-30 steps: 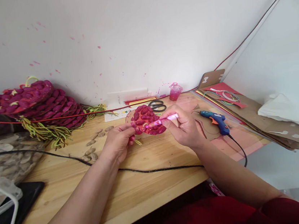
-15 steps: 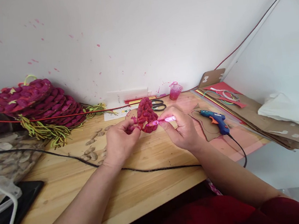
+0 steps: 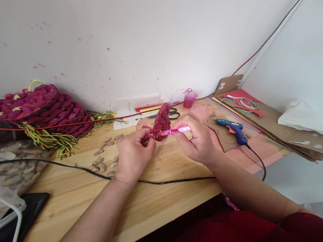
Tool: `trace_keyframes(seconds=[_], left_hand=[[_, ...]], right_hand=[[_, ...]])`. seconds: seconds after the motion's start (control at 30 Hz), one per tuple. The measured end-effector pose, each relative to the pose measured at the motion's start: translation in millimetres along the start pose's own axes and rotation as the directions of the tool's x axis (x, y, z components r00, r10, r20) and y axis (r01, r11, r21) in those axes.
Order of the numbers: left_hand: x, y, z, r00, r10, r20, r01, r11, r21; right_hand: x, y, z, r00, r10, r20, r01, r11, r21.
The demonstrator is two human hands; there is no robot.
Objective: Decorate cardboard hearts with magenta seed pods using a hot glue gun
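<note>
Over the middle of the table, my left hand (image 3: 134,151) pinches the edge of a crimson craft piece (image 3: 162,121) covered in painted peanuts. The piece is tilted, showing its narrow side to me. My right hand (image 3: 196,138) is closed around a white, pink-stained paintbrush (image 3: 183,129), which points left. Its tip meets the near part of the piece; exact contact is hard to see. Behind the piece lie black-handled scissors (image 3: 173,113), partly hidden. Loose unpainted peanuts (image 3: 99,166) are scattered left of my left hand.
A stack of crimson peanut-covered pieces (image 3: 60,110) with yellow-green cords leans at the left. A bag of peanuts (image 3: 11,167) sits nearer. A pink paint cup (image 3: 189,98) stands by the wall. At right are a blue glue gun (image 3: 233,130) and cardboard (image 3: 307,134). A black cable (image 3: 169,182) crosses the table.
The crimson piece has turned from facing me more broadly to nearly edge-on, as my left hand rolled slightly. My right hand and the brush stay almost in place.
</note>
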State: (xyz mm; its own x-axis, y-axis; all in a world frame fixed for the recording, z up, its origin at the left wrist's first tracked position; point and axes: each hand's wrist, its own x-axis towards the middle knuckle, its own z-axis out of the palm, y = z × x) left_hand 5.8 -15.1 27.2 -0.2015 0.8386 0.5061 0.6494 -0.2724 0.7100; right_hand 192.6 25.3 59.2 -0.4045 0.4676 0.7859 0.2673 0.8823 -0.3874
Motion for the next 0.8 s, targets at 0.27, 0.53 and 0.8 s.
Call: trace_keyframes(seconds=[0.27,0.53,0.8], left_hand=[[-1.5,3.2,-0.3,0.997,0.083,-0.01,-0.082,0.994,0.079],[-1.9,1.5,0.0,0.995,0.098,-0.01,-0.096,0.99,0.101],[-2.7,1.5,0.3,0.992,0.127,-0.013,-0.125,0.988,0.09]], right_hand=[[1.0,-0.4,-0.2,0.999,-0.005,0.045,0.007,0.999,-0.048],[2.2,-2.3,-1.4,0.997,-0.009,0.076,0.012,0.999,-0.032],[0.9,-3.8,-1.5,0.996,-0.063,0.065,0.069,0.994,-0.088]])
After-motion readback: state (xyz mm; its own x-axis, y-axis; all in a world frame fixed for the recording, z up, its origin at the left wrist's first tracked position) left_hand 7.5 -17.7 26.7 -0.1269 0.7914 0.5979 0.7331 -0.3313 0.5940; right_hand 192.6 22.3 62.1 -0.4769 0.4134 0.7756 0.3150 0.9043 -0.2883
